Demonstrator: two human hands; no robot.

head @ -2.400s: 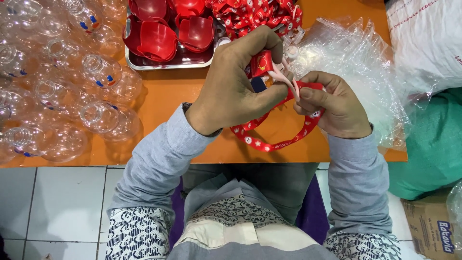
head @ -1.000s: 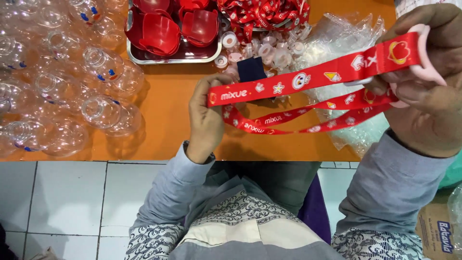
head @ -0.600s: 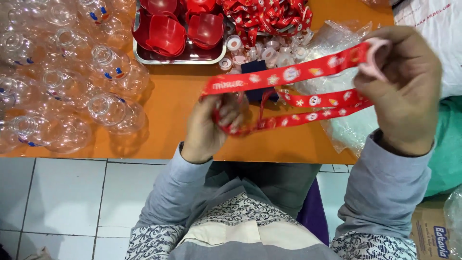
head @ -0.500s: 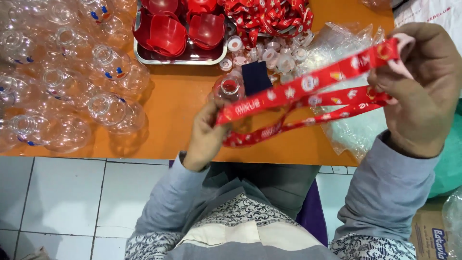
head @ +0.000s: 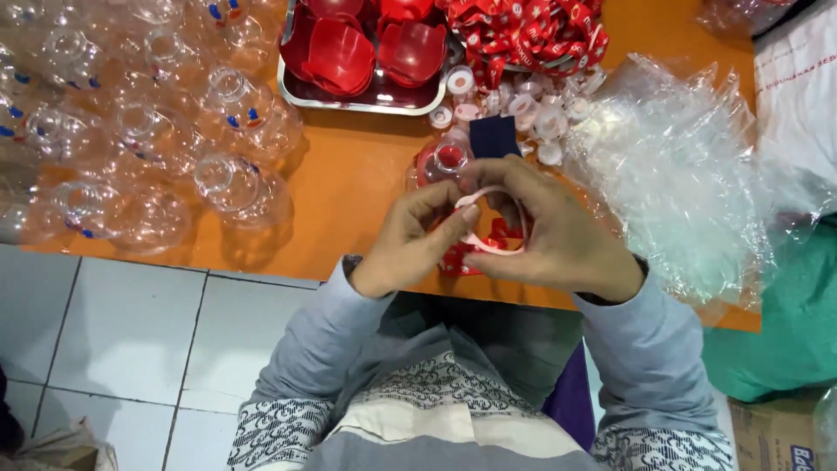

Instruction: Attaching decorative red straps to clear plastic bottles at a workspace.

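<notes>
A: The red strap (head: 488, 244), where is it sitting now?

B: It is lying bunched between both hands, just above the near edge of the orange table (head: 349, 201). Half a second ago it was stretched in a long line from the left hand up to the raised right hand; now that span is gone and the strap is gathered into a small clump.

A: And the hands?

B: The left hand (head: 410, 240) is pinching a pale pink loop (head: 488, 218) with thumb and forefinger. The right hand (head: 558, 240) is curling closed around the loop's other side and the bunched strap, so both are gripping. The right hand has come down from its raised place to meet the left.

A: What does that mean for the work?

B: I'm judging that the stretching-out is over and the fine fitting at the loop is in hand, close to the small clear bottle (head: 445, 161) with a red inside, which is standing just beyond the fingers beside a dark blue piece (head: 493, 137).

A: Anything else around?

B: Empty clear bottles (head: 148, 131) are crowding the left side, a metal tray (head: 366, 98) of red caps is lying at the far edge, more red straps (head: 523, 30) are piling next to it, and crumpled clear plastic bags (head: 680, 166) are spreading over the right side.
</notes>
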